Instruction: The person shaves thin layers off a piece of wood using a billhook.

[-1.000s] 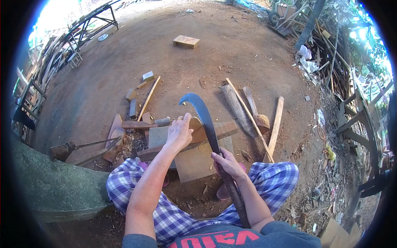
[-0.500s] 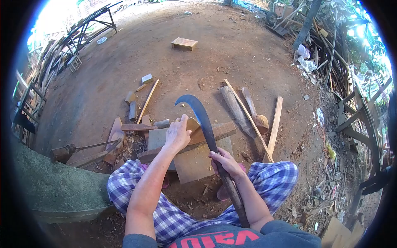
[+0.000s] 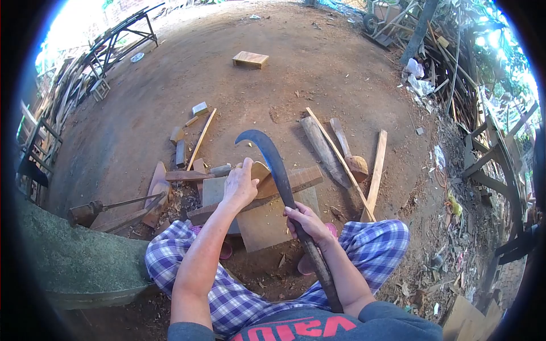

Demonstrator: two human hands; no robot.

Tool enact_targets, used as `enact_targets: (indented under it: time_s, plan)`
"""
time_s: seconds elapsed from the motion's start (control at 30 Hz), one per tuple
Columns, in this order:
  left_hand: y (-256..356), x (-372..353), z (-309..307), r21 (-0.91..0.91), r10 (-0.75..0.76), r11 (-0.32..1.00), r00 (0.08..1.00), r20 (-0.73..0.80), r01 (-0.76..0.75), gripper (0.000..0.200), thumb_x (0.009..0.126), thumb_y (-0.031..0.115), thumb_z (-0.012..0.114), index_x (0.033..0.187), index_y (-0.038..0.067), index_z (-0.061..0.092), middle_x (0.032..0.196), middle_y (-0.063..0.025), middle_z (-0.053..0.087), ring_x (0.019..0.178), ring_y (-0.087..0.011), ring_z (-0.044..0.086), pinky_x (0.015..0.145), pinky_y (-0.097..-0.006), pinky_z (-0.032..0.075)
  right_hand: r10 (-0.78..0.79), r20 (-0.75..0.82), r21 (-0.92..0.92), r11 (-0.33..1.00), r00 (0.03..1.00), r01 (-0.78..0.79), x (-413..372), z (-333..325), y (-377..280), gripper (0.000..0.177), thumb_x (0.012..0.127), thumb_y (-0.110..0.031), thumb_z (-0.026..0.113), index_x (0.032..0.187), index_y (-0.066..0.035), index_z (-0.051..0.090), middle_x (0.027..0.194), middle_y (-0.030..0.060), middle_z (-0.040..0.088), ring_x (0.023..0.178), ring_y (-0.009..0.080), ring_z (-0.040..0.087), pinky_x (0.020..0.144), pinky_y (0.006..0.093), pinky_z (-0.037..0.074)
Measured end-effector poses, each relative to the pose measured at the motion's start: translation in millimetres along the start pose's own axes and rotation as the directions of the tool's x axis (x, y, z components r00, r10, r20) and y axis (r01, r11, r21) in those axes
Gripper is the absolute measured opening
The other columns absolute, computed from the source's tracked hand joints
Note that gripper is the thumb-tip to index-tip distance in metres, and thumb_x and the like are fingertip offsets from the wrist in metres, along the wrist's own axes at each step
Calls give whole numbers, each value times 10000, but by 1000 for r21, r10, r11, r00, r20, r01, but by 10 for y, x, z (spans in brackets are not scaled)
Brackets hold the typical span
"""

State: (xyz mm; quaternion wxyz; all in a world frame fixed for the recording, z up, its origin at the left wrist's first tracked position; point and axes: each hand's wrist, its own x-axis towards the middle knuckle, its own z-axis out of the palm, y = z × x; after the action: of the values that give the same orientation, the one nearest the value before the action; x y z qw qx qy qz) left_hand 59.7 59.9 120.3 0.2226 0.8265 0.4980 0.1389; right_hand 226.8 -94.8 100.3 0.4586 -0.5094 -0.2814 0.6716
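My right hand (image 3: 307,223) is wrapped round the dark wooden handle of a long sickle (image 3: 277,165). Its hooked blade points up and curls over to the left, while the handle end reaches down to my shirt. Left of the blade, my left hand (image 3: 241,185) grips a brown piece of wood (image 3: 260,172) with a pale, smooth upper part; the blade passes in front of its right side. Beneath both lies a thick wooden beam (image 3: 306,178), set crosswise over a flat board (image 3: 267,226) between my knees.
On the left are a wooden-handled tool (image 3: 85,213) and a green-grey concrete edge (image 3: 85,256). A wooden mallet (image 3: 356,165) and long strips (image 3: 376,173) lie on the right. Farther off sits a small wooden block (image 3: 250,59). Scrap timber (image 3: 455,85) is heaped at the right edge.
The sickle has shifted slightly left in view, and my left hand also appears a little farther left. Both hands keep their hold; the whole scene shifts slightly with the camera.
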Motion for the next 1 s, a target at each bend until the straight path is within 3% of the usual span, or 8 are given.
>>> enact_targets:
  time_s: [1.0]
  plan:
    - [6,-7,-33,-11,-36,999,999,35,37,491,835,124,674,1226,68,383,1119,-261,580,1068,-452,558,904,-529,434,13,7,-25,1000,1000,-13,-2,8,18,326,951,-364,605,1037,-58,527,651,3,523,494,89,506,453,239,433]
